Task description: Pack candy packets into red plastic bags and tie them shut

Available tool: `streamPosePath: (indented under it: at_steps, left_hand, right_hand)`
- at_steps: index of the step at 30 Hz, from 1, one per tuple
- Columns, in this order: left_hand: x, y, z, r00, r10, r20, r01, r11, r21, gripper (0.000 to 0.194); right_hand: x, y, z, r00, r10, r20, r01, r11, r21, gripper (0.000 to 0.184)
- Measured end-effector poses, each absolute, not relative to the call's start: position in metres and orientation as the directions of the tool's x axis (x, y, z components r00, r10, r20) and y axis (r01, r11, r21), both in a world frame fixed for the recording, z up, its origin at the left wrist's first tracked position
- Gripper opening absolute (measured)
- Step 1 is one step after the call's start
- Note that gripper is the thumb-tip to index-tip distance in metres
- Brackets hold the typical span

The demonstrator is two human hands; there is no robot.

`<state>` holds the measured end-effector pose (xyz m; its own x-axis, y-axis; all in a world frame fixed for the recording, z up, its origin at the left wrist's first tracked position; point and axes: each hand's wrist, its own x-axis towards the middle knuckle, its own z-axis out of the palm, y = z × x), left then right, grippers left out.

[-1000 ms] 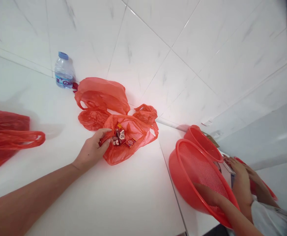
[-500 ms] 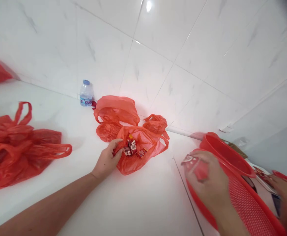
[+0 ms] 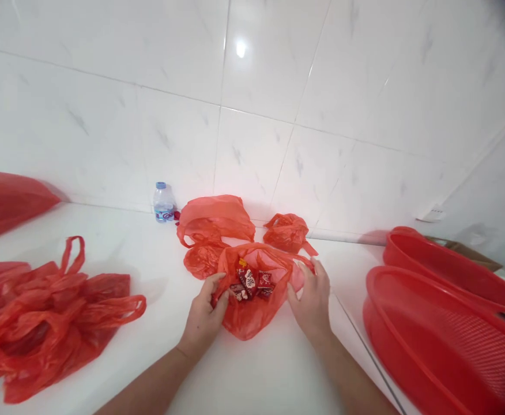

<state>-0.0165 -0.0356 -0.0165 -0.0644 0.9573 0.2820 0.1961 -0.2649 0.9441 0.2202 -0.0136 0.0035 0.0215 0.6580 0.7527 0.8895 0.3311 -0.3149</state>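
Note:
A red plastic bag (image 3: pixel 248 320) lies spread on the white surface, its mouth facing up. Inside it are several small wrapped packets (image 3: pixel 249 280), dark red with white print and a bit of yellow. My left hand (image 3: pixel 207 308) pinches the bag's left edge between thumb and fingers. On the other side, my right hand (image 3: pixel 311 297) has its thumb and fingers closed on the bag's right rim by a handle. Both hands hold the mouth apart. No packet shows in my right hand.
Behind the bag sit more red plastic bags (image 3: pixel 218 216) and a small water bottle (image 3: pixel 164 203) against the tiled wall. A heap of red bags (image 3: pixel 57 317) lies to the left. Red plastic baskets (image 3: pixel 408 331) stand at right, past a seam in the surface.
My right hand has moved left from the red basket to the bag's right rim, and the packet it held is gone from it. My left hand stays at the bag. The view has shifted.

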Motion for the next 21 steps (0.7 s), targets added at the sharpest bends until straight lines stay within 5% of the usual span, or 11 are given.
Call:
streamPosePath:
  at_steps: [3, 5, 7, 10, 15, 21]
  left_hand:
    - [-0.015, -0.035, -0.013, -0.147, 0.918, 0.368, 0.267, -0.322, 0.909, 0.043]
    - [-0.015, -0.034, -0.012, -0.219, 0.883, 0.415, 0.333, -0.332, 0.883, 0.053]
    - [-0.015, -0.032, -0.012, -0.26, 0.882, 0.392, 0.355, -0.29, 0.888, 0.061]
    - [-0.018, -0.028, -0.013, -0.262, 0.92, 0.29, 0.322, -0.2, 0.925, 0.063]
    - [-0.017, -0.023, -0.016, -0.197, 0.963, 0.185, 0.128, -0.162, 0.979, 0.069]
    - [-0.016, -0.025, -0.014, -0.163, 0.981, 0.108, -0.012, -0.112, 0.994, 0.064]
  right_hand:
    - [0.23, -0.009, -0.016, 0.233, 0.748, 0.622, 0.752, 0.267, -0.602, 0.059]
    - [0.231, -0.006, -0.023, 0.36, 0.834, 0.419, 0.505, 0.204, -0.839, 0.061]
    - [0.23, -0.004, -0.024, 0.381, 0.89, 0.251, 0.262, 0.156, -0.952, 0.058]
    - [0.229, -0.005, -0.02, 0.338, 0.92, 0.201, 0.164, 0.153, -0.975, 0.051]
    - [0.233, -0.008, -0.019, 0.293, 0.939, 0.183, 0.313, 0.087, -0.946, 0.027]
    - [0.237, -0.007, -0.02, 0.251, 0.962, 0.103, 0.163, 0.063, -0.985, 0.042]
